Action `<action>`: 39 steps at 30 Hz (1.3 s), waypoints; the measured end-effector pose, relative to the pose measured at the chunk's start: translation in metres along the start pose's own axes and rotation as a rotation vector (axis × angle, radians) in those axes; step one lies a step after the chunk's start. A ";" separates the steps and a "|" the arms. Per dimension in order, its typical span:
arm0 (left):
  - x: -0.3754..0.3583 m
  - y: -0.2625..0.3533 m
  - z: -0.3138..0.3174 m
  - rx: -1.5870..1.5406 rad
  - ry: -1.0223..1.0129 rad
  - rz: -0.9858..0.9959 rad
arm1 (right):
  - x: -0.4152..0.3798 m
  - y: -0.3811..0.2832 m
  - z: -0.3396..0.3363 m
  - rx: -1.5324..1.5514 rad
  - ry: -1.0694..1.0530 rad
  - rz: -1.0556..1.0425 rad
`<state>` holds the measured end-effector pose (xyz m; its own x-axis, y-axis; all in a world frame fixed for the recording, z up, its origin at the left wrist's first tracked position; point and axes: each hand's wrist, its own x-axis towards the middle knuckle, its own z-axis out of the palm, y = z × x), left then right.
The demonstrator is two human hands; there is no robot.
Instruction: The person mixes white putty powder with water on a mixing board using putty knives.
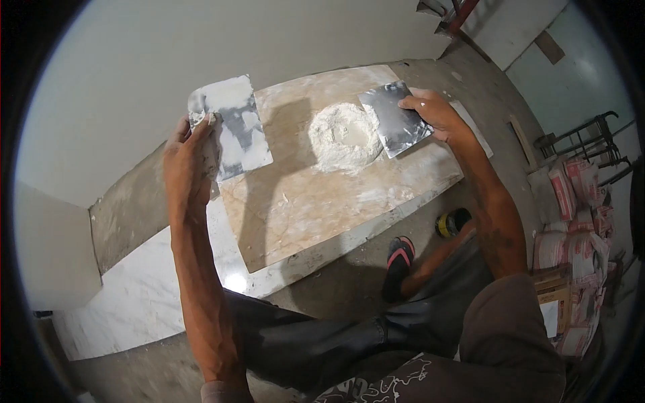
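Observation:
My left hand (188, 151) grips the left edge of a flat rectangular metal scraper (235, 144), thumb in front, its face smeared with white paste. More paste sticks to that thumb. On the right, a bare, darker metal scraper (396, 121) is pinched in my right hand (430, 113). Its lower left side overlaps the edge of a ring-shaped heap of white powder (326, 151) with a wet-looking hollow in its middle. The heap lies on a tan, marbled board (289, 215) dusted with white. Both scrapers are apart from each other.
Under the board lies a white marbled slab (134, 289). Stacked red-and-white bags (578, 235) and a black metal frame (584, 138) stand at right. A black-and-yellow round container (452, 223) sits near my sandalled foot (400, 258). A pale wall (201, 47) rises behind.

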<state>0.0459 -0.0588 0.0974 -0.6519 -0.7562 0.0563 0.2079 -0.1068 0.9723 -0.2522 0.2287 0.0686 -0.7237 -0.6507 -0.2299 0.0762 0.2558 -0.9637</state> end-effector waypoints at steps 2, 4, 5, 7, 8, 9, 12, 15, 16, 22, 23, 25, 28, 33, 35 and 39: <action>0.000 0.000 -0.001 0.027 0.014 0.000 | -0.008 -0.010 0.018 -0.089 -0.031 -0.080; 0.000 0.001 -0.001 0.031 0.018 -0.003 | -0.019 -0.028 0.038 -0.342 -0.048 -0.167; -0.001 0.000 -0.002 0.020 0.014 -0.007 | -0.026 -0.042 0.047 -0.551 -0.049 -0.213; -0.002 0.000 -0.001 0.027 0.012 -0.017 | -0.033 -0.045 0.060 -0.818 -0.035 -0.315; -0.002 0.001 0.000 0.044 0.014 -0.023 | -0.035 -0.043 0.064 -0.876 -0.020 -0.373; -0.002 0.002 0.000 0.059 0.016 -0.028 | -0.037 -0.042 0.069 -0.934 -0.004 -0.432; -0.002 0.001 -0.001 0.075 0.033 -0.018 | -0.045 -0.044 0.073 -0.989 0.055 -0.496; -0.004 0.003 0.001 0.049 0.021 -0.016 | -0.053 -0.058 0.068 -1.044 0.156 -0.397; -0.004 0.002 0.002 0.048 0.030 -0.019 | -0.055 -0.063 0.065 -1.070 0.196 -0.341; 0.003 -0.004 -0.005 0.032 0.014 -0.008 | -0.016 -0.021 0.049 -1.330 0.202 -0.423; 0.001 -0.002 -0.002 0.047 0.016 -0.012 | -0.013 -0.020 0.048 -1.350 0.182 -0.385; -0.002 0.001 0.000 0.070 0.018 -0.015 | -0.012 -0.023 0.053 -1.391 0.140 -0.310; -0.002 0.003 0.000 0.080 0.025 -0.013 | -0.010 -0.017 0.055 -1.297 0.131 -0.438; -0.006 0.006 0.003 0.085 0.062 -0.019 | -0.020 -0.027 0.066 -1.308 0.040 -0.377; -0.005 0.005 -0.001 0.053 0.052 -0.009 | -0.037 -0.041 0.073 -1.242 0.039 -0.358; -0.006 0.006 -0.001 0.032 0.058 0.012 | -0.043 -0.050 0.071 -1.186 0.123 -0.306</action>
<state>0.0519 -0.0556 0.1027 -0.6057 -0.7938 0.0561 0.1921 -0.0775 0.9783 -0.1764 0.1931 0.1171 -0.6670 -0.7426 0.0599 -0.7316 0.6377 -0.2411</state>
